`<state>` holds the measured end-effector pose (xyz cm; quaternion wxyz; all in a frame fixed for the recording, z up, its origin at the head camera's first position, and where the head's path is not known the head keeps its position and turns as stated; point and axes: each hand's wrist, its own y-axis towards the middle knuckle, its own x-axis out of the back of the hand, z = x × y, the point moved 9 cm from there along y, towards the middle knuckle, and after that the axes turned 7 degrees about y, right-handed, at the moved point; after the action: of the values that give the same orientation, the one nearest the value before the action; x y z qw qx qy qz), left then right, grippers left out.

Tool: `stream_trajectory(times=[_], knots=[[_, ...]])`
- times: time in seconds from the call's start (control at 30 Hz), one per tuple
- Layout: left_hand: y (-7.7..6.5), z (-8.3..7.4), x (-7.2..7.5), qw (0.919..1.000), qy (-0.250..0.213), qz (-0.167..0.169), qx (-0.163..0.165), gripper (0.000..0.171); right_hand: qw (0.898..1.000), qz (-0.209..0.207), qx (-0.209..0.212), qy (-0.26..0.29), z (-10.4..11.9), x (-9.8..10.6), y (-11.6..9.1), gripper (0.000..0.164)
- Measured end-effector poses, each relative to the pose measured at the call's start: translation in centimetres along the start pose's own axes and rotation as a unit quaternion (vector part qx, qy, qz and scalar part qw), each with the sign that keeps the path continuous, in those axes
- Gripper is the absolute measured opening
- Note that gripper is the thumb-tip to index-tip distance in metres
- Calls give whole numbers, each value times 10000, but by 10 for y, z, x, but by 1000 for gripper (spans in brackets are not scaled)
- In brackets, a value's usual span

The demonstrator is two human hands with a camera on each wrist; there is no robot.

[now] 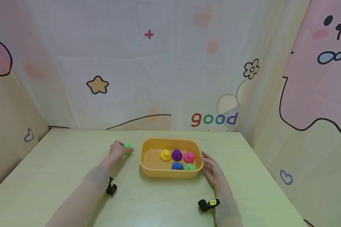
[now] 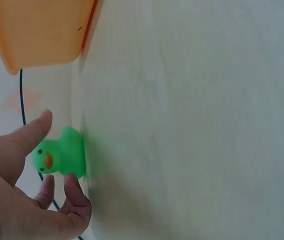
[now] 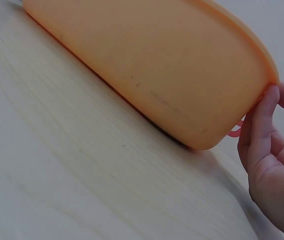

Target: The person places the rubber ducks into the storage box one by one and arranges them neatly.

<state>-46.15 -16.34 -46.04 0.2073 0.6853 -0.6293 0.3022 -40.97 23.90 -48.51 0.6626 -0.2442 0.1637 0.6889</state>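
In the head view, my left hand (image 1: 117,150) is around a green rubber duck (image 1: 128,148) left of the yellow-orange tub. The left wrist view shows this duck (image 2: 62,154) upright on the table, between the spread thumb and the bent fingers; the thumb tip looks apart from it, with fingertips close against its other side. My right hand (image 1: 213,170) touches the right end of the tub (image 1: 159,173), its fingers loosely extended along the rim. Inside the tub sit yellow (image 1: 165,155), purple (image 1: 176,155), pink (image 1: 188,157), blue (image 1: 177,166) and green (image 1: 190,166) rubber ducks.
The pale table (image 1: 164,201) runs back to a printed cloth backdrop (image 1: 170,78), with cloth on both sides too. A black wrist camera (image 1: 111,186) sits by the left sleeve, another black camera (image 1: 208,205) by the right.
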Motion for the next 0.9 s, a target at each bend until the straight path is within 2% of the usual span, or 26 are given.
stream_trajectory(times=[0.13,0.3,0.43,0.57,0.7,0.9], knots=[[4,-6,10,9995,-114,166,-240,75,10000,13,-30,42,1,-2,-1,46],[10,-13,20,9961,-163,604,-616,75,10000,4,-53,79,2,-3,0,45],[10,-11,20,9904,-26,1019,-937,74,9999,4,-93,75,1,-3,0,46],[9,-5,12,9835,67,1358,-1192,71,9998,27,-171,27,0,-4,-2,51],[8,-1,8,9813,-14,1424,-1295,66,9998,-16,-209,78,-1,-3,-2,53],[10,-2,5,9815,-156,1339,-1362,60,9998,-12,-166,62,1,-3,-3,52]])
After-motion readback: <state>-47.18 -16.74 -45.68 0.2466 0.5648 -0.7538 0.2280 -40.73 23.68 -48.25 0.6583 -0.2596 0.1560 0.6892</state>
